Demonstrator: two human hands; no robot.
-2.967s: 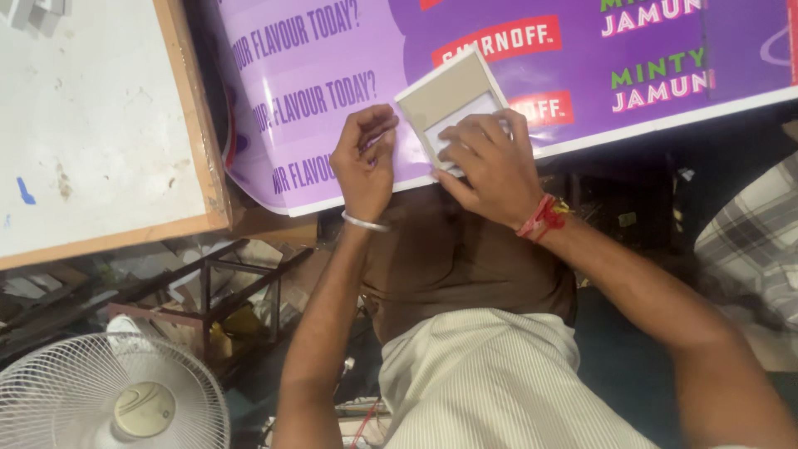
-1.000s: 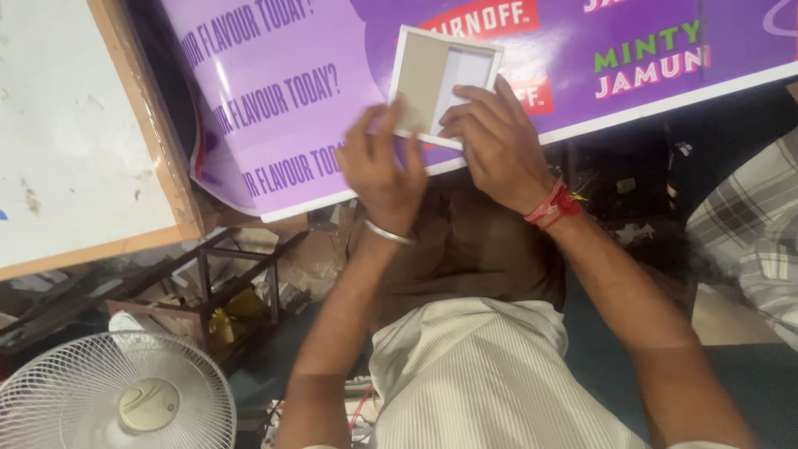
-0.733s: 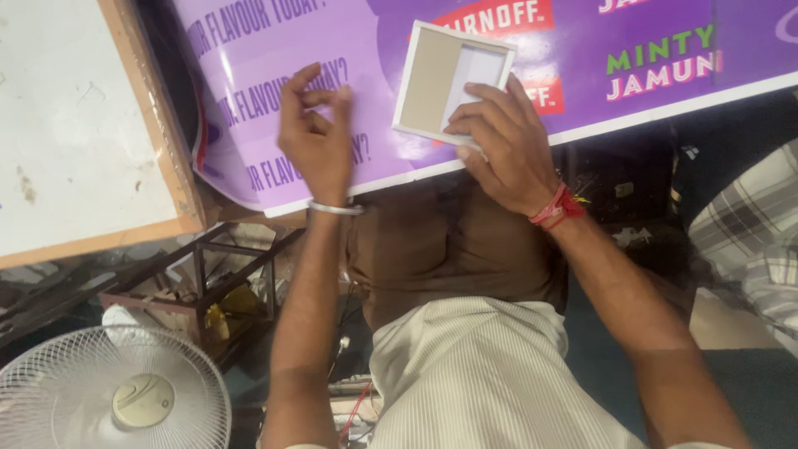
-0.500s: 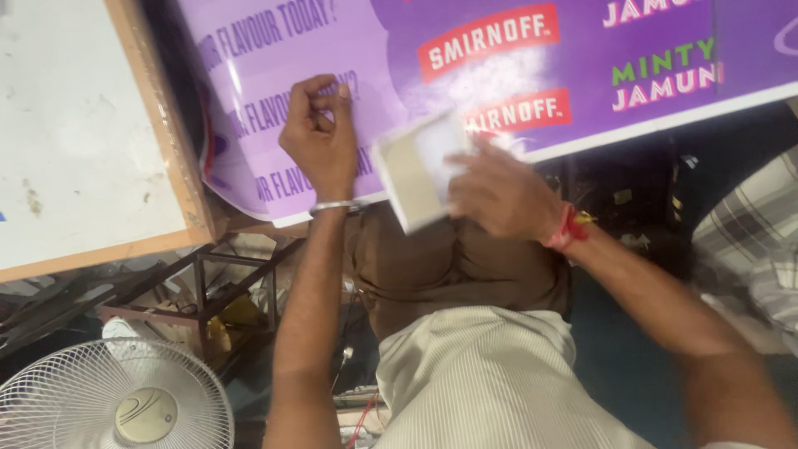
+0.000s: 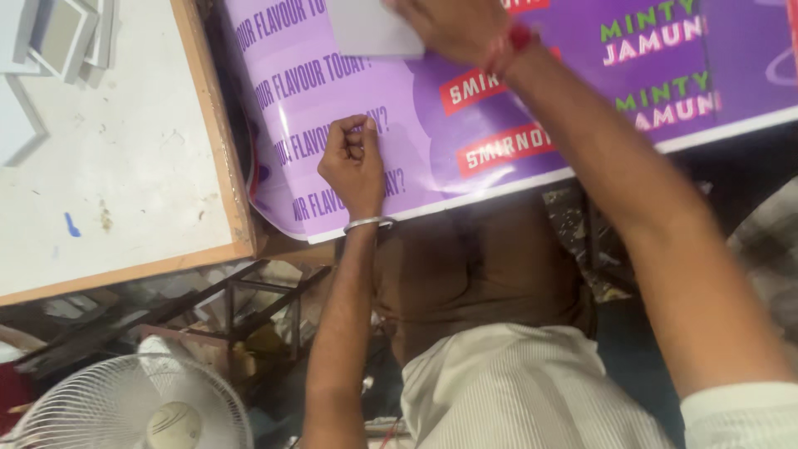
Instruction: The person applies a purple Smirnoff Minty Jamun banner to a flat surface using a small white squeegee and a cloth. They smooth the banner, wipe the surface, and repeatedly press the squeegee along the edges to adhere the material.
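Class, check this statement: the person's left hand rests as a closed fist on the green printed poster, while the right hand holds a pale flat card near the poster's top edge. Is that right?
Not quite. The head view shows the printed poster is purple, not green. The rest holds: the left hand rests on it as a closed fist, and the right hand holds the pale flat card near the top edge.

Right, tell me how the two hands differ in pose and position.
The left hand is a closed fist pressing the purple poster near its lower edge; the right hand reaches farther up, on a pale card. Left wears a metal bangle, right a red thread. Both rest on the poster.
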